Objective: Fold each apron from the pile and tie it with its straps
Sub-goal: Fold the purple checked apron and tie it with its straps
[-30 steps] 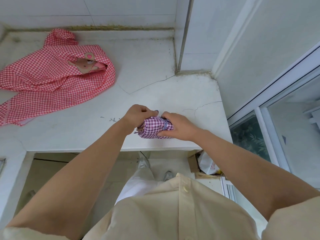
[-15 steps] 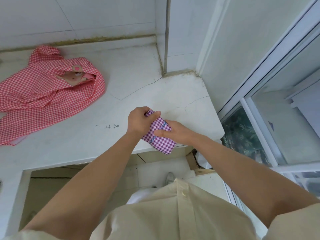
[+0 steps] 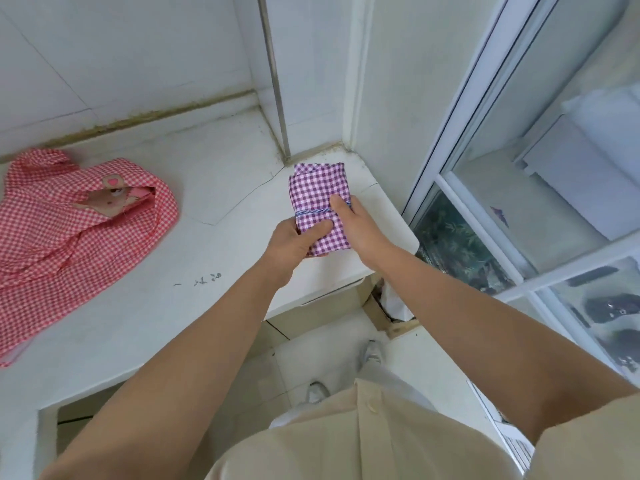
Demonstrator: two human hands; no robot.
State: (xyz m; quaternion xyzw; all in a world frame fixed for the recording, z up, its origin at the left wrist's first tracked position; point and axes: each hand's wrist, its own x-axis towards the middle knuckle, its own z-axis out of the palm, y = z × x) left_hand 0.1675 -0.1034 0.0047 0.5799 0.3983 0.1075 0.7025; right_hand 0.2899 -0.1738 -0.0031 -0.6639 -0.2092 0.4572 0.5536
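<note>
To our left a red apron (image 3: 69, 230) lies rumpled on the tabletop (image 3: 207, 188), well apart from our work. A wall (image 3: 311, 98) corner juts in just beyond the purple apron (image 3: 318, 188), and a window (image 3: 519, 168) closes the right side. The tabletop's right edge runs just beside our right hand (image 3: 360, 230); open surface lies between the aprons. The purple apron is a folded bundle near that corner, long axis pointing away from us, a strap (image 3: 311, 212) across its middle. Our left hand (image 3: 291, 242) grips its near end, thumb on top; the right pinches its side at the strap.
</note>
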